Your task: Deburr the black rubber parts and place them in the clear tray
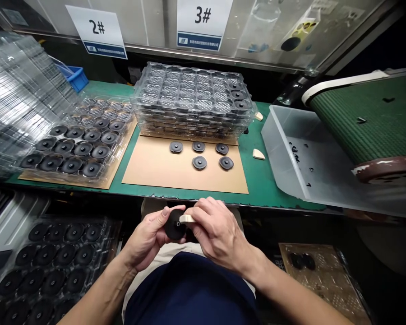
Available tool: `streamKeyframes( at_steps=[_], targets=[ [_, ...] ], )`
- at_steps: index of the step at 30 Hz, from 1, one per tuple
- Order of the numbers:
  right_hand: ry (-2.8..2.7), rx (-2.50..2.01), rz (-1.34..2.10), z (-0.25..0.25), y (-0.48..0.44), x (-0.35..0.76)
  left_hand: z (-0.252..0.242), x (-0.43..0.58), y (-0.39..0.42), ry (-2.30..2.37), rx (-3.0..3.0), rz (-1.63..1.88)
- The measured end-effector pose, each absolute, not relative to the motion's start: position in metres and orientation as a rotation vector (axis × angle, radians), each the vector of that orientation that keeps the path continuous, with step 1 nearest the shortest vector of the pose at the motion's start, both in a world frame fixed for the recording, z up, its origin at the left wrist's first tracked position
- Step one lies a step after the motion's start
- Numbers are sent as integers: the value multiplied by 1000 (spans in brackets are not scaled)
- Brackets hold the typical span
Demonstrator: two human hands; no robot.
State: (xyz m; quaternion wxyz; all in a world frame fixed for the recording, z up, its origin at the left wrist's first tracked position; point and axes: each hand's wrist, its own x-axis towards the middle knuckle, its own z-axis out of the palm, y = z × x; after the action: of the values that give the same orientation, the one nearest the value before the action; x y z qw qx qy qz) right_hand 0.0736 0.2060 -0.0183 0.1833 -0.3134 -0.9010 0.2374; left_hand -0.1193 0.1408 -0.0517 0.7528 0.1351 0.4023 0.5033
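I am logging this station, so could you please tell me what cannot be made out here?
Head view: the black disc is partly covered at its rim by the left hand and right hand.
Head view: most of the beige piece is buried under the right hand's fingers.
Head view: print under the 2# sign is too small.
Head view: dark specks in the grey bin are too small to identify.

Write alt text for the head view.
The left hand holds a black disc while the right hand holds a pale wedge against it. Five discs lie on cardboard on the bench, before stacked clear trays.
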Motion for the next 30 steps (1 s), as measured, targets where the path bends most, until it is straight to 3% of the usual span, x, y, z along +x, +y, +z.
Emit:
streamKeyframes(
  at_steps=[14, 19, 21, 24, 30],
  targets=[
    [-2763, -476, 616, -13, 226, 72, -73, -120, 134, 727, 78, 806],
    [-2761, -270, 636, -11, 225, 69, -80, -117, 129, 644, 44, 857],
    [-2703, -364, 590, -14, 221, 68, -80, -117, 129, 650, 32, 978],
    [-2515, -851, 557, -24, 209, 65, -79, -119, 133, 671, 53, 1269],
    [-2147, -1167, 995, -26, 193, 44, -78, -112, 134, 826, 246, 1460]
  ],
)
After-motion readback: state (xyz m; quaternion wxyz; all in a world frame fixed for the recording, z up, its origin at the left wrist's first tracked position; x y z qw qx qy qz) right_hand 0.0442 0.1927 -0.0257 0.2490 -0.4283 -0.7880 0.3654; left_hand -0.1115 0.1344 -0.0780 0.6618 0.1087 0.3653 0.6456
